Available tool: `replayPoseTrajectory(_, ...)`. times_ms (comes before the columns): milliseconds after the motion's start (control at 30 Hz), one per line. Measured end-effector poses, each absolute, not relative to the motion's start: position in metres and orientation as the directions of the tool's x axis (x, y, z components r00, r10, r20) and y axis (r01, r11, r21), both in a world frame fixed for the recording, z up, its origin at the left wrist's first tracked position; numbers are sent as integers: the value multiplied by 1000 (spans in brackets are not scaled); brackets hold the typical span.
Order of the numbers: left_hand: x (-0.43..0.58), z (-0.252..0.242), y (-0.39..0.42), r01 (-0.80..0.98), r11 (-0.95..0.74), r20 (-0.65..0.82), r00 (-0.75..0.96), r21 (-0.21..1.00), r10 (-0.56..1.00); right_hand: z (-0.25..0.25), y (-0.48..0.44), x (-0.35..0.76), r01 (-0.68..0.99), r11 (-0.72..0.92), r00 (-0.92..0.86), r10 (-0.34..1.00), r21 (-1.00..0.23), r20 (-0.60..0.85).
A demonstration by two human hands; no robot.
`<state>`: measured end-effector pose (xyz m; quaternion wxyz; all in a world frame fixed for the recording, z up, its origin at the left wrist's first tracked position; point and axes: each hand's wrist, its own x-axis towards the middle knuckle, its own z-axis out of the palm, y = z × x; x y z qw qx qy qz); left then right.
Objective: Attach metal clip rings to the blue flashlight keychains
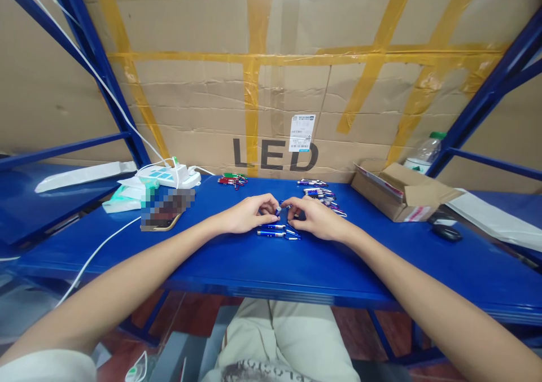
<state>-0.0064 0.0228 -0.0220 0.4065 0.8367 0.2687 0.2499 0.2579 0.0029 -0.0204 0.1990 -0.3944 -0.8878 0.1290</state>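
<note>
A cardboard box [392,201] stands at the right of the blue surface [339,272], its flaps folded outward; its contents are too hidden to tell; behind it is a plastic bottle [427,152] with a green cap, partly covered by the frame post; a black mouse [446,232] lies just beside the box.

The left hand [254,213] pinches a small blue tube [278,211] between thumb and fingers, near the middle of the surface; the right hand [312,217] is curled close to it, but whether it grips anything I cannot tell; two more tubes [271,233] with clips lie just below the hands; others [313,192] lie in a row behind the right hand; a wide blue strip runs from the two tubes to the front edge, with more blue between the phone [163,217] and left hand.
</note>
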Motion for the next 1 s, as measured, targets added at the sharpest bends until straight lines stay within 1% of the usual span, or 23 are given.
replayPoseTrajectory(67,-6,-22,22,247,-528,206,726,813,656,-21,3,257,633,668,-589,744,-393,315)
replayPoseTrajectory(200,-4,-21,19,262,-564,246,702,783,668,-16,-2,255,524,717,-485,695,-460,531)
replayPoseTrajectory(300,-2,-19,17,276,-592,271,692,757,669,-10,-8,252,472,731,-435,680,-494,590)
replayPoseTrajectory(433,-1,-19,16,271,-593,265,702,758,661,-9,-12,248,408,719,-448,695,-563,563)
replayPoseTrajectory(500,-1,-20,15,265,-596,266,709,758,653,-10,-13,247,397,713,-459,700,-578,547)
replayPoseTrajectory(800,2,-20,12,263,-608,283,703,749,653,-12,-14,245,406,708,-458,705,-578,541)
replayPoseTrajectory(1000,4,-23,11,258,-591,290,681,764,672,-12,-14,245,419,712,-457,702,-564,547)
